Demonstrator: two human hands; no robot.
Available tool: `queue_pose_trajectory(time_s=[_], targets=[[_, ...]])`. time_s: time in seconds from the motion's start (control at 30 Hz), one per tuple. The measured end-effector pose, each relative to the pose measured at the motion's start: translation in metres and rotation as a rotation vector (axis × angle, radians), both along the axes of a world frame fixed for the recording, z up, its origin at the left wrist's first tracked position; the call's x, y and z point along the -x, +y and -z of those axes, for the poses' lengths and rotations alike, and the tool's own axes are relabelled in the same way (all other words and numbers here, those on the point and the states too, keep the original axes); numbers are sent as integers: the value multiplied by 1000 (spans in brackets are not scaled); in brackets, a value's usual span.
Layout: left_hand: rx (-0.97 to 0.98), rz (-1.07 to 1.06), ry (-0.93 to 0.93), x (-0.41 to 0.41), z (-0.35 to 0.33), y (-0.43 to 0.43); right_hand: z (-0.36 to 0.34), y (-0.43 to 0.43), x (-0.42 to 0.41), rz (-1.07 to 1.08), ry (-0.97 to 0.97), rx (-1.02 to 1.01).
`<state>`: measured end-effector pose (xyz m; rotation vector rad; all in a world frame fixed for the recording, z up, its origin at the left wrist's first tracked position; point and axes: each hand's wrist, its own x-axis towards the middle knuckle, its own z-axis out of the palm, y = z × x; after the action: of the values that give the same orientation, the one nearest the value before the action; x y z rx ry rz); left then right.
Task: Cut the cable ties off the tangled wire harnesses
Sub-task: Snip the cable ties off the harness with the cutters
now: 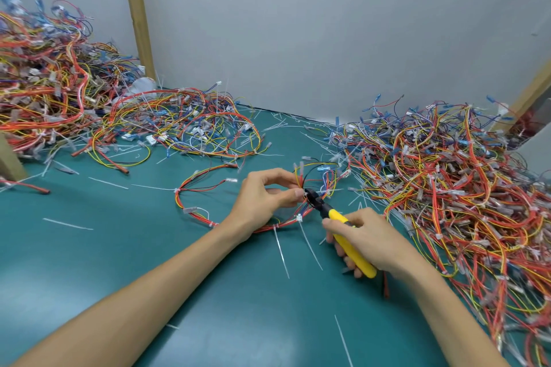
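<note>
Teal matte tabletop point(119, 262), grey wall panels point(298, 39) behind; left hand point(262, 197) pinches a red-yellow wire harness point(177, 195), right hand point(375, 241) fingers point(331, 225) clasp yellow-handled cutters point(351, 247).

desk point(119, 262) plain teal-green | cutters point(351, 247) yellow handles, black head | cable ties point(281, 250) white | harness point(178, 199) red, yellow, black, blue wires | wire piles point(447, 188) mostly red and orange, with yellow, blue, white strands, blue and clear ends | wall point(298, 24) pale grey | post point(137, 9) tan
</note>
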<state>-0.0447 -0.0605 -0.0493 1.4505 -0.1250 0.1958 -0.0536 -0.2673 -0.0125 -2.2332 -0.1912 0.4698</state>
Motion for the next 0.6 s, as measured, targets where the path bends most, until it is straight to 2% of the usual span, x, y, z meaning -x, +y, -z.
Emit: queue_pose_trajectory(time_s=[0.1, 0.33, 0.5, 0.6], targets=[[-35, -11, -13, -1, 2, -1, -3, -1, 1, -26, 166, -118], [-79, -46, -23, -2, 3, -1, -4, 1, 0, -18, 153, -103], [-25, -58, 5, -2, 3, 0, -3, 6, 5, 3, -145, 89], [23, -47, 27, -2, 2, 1, -1, 8, 9, -21, -409, 308]])
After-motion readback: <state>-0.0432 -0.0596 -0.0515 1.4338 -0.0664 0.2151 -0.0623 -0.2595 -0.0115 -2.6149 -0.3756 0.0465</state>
